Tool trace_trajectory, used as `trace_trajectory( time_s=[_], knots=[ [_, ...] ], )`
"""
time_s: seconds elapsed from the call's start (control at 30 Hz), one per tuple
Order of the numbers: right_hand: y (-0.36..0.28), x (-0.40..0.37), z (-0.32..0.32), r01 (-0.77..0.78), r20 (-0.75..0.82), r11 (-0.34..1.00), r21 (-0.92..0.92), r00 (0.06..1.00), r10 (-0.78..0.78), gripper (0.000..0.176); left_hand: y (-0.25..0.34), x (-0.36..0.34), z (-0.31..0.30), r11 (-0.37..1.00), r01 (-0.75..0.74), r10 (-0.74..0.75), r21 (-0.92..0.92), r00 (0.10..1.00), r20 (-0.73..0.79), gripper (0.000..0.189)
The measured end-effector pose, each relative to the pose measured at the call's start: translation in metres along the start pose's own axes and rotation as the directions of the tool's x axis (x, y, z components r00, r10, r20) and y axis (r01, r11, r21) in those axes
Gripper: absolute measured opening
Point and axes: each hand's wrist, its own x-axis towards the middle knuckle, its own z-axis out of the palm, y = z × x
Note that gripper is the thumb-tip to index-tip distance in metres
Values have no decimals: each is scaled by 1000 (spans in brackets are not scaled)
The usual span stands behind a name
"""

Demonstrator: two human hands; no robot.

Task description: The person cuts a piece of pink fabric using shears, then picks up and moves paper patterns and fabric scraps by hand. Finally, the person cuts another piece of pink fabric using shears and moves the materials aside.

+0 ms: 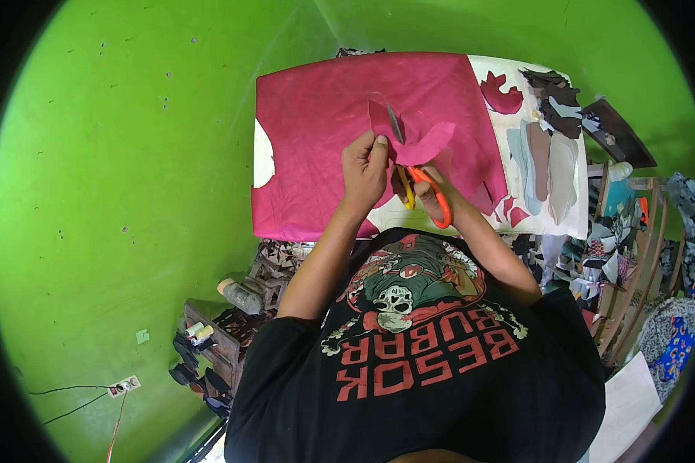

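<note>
My left hand [365, 166] pinches a small cut piece of dark pink material [428, 145], held up above the table. In my right hand [435, 189] are scissors [442, 210] with orange and yellow handles. Their blade rises beside the pink piece, close to my left fingertips; whether the blades are open is hard to make out. Below both hands a large dark pink sheet [309, 116] is spread over the table, with a curved cutout at its left edge.
On the table's white right side [510, 166] lie a curved pink offcut [502, 96], grey and brown cut strips [538, 162] and dark scraps [552, 89]. A wooden rack [645, 262] with fabric scraps stands right. A bottle [239, 295] lies at lower left. Green walls [131, 154] adjoin.
</note>
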Motion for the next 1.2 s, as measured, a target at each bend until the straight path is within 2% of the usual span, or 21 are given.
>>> trace_trajectory(
  time_s=[0.07,0.1,0.17,0.23,0.3,0.33,0.4,0.5,0.57,0.6,0.7,0.77,0.9,0.93,0.97,1.0,1.07,1.1,1.13,1.17,1.2],
  knots=[
    [3,2,-4,73,43,996,-56,997,-71,95,3,0,1,1000,-2,2,-12,1000,1,31],
    [0,1,-6,71,40,996,-55,997,-69,95,4,-1,2,1000,-2,2,-25,1000,5,30],
    [-9,-1,-9,71,33,982,-174,997,-66,97,1,-1,2,1000,-2,2,-11,1000,20,30],
    [2,1,-12,70,71,984,-164,996,-59,97,-6,-1,-3,1000,-8,8,4,1000,28,29],
    [3,3,-13,72,113,985,-154,992,-55,97,-14,0,-11,980,-85,63,179,990,124,24],
    [-3,2,-11,55,61,982,-183,997,-45,97,-14,0,-10,980,-85,63,179,990,125,24],
    [-9,1,-6,39,8,977,-211,999,-38,97,-9,1,-6,998,-36,31,54,996,85,22],
    [-8,2,-7,48,-43,979,-199,997,-57,96,0,1,0,1000,16,-17,21,999,45,21],
    [4,1,-21,-80,159,964,-252,980,123,94,4,0,5,1000,10,-11,22,999,44,22],
    [3,1,-21,-78,159,965,-252,980,121,94,6,-1,5,1000,9,-10,25,999,41,23],
    [-4,-3,-21,-17,186,987,-163,981,47,93,6,-2,6,996,53,-46,-74,994,96,24],
    [-11,-6,-14,-72,18,990,-122,997,75,104,5,-4,5,989,88,-74,-121,990,118,23],
    [-18,-15,-21,-73,-2,980,-184,997,74,101,-6,-6,1,967,192,-154,-168,965,215,16],
    [-2,-18,-25,34,0,969,-247,999,-35,89,-7,-7,7,966,197,-159,-168,964,215,16],
    [13,-22,-29,138,9,942,-306,990,-142,79,-8,-7,15,945,170,-138,-279,982,130,19],
    [22,-24,-31,132,10,944,-301,991,-135,79,-9,-9,20,914,132,-126,-384,991,41,27],
    [39,-29,-37,-22,62,991,-128,998,30,69,-9,-11,21,904,179,-179,-389,983,38,32],
    [37,-32,-35,-27,66,992,-125,997,36,69,-8,-12,22,892,220,-223,-394,974,40,37],
    [36,-36,-31,-94,-10,995,-34,996,93,71,-7,-15,24,892,225,-230,-392,973,35,37],
    [33,-39,-28,-151,-81,987,61,984,156,77,-5,-18,27,863,279,-302,-421,953,13,34],
    [27,-40,-27,-154,-75,986,64,985,158,77,-3,-19,29,831,327,-370,-450,929,-8,33]
  ],
)
